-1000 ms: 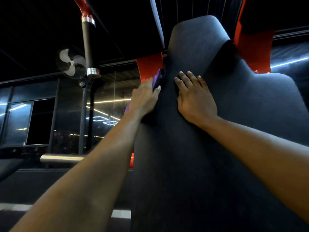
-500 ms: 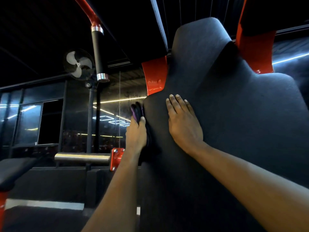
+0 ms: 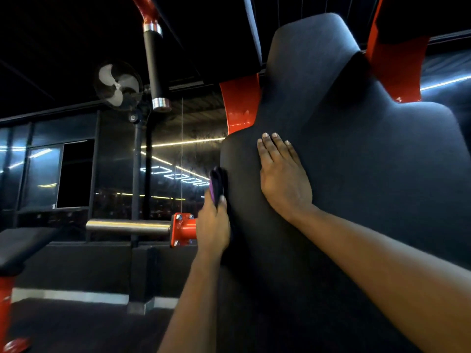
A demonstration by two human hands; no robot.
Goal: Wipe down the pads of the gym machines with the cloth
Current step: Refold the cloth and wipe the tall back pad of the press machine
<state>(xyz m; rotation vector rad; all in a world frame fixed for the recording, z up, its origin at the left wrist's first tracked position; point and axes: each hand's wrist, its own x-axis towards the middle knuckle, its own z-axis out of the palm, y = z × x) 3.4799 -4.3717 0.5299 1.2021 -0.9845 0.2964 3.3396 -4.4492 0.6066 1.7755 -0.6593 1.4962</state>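
A tall black back pad [image 3: 356, 174] of a red-framed gym machine fills the right half of the view. My left hand [image 3: 212, 225] grips a purple and dark cloth [image 3: 216, 183] and holds it against the pad's left edge. The cloth sticks out above my thumb; the rest of it is hidden behind my hand. My right hand [image 3: 281, 179] lies flat on the pad's front face, fingers straight and pointing up, just right of the cloth.
A black-gripped handle [image 3: 154, 70] hangs from a red arm at upper left. A steel peg [image 3: 127, 226] on a red bracket [image 3: 182, 229] juts left beside my left hand. A wall fan [image 3: 117, 85], dark windows and another bench pad [image 3: 23, 245] lie to the left.
My left hand has slid the cloth down the pad's left edge, from beside the narrow neck to the wider part. My right hand moved down the pad's face with it.
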